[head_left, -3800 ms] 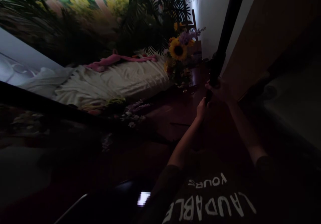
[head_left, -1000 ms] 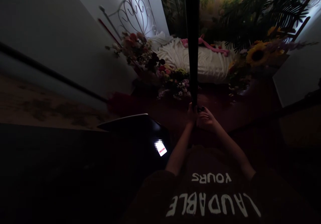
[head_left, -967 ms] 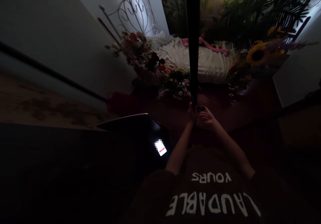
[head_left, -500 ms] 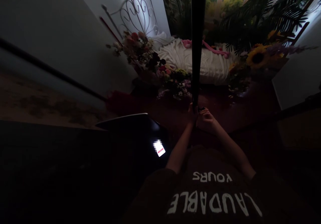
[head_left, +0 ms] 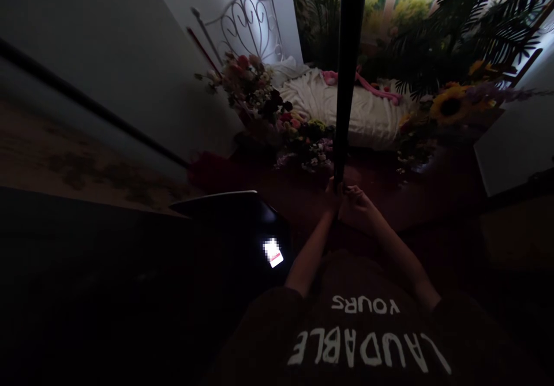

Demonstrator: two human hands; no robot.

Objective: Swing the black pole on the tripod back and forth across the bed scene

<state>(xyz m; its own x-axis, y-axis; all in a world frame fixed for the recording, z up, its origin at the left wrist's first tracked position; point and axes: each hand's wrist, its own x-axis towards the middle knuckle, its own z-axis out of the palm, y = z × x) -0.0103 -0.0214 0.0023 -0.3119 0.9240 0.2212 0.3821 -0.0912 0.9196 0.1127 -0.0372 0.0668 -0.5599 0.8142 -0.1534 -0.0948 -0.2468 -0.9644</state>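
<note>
Cream cloth (head_left: 376,122), rumpled, spread at the far side. Black pole (head_left: 350,45): in front of the cloth, near upright, top leaning slightly right. Sunflower (head_left: 449,107): right of the cloth. Left hand (head_left: 332,193): clamped round the pole's lower part. Right hand (head_left: 360,200): fingers curled beside the pole, at a small dark fitting (head_left: 350,188); cannot tell whether closed on it.

Bedroom-like setting: bed (head_left: 367,117), scrolled headboard (head_left: 253,27)

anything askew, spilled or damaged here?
No spill or damage I can make out in this dim light. Mildly untidy: the white cover is rumpled, a pink item sprawled on it. The black pole in the left hand looks intact.
</note>
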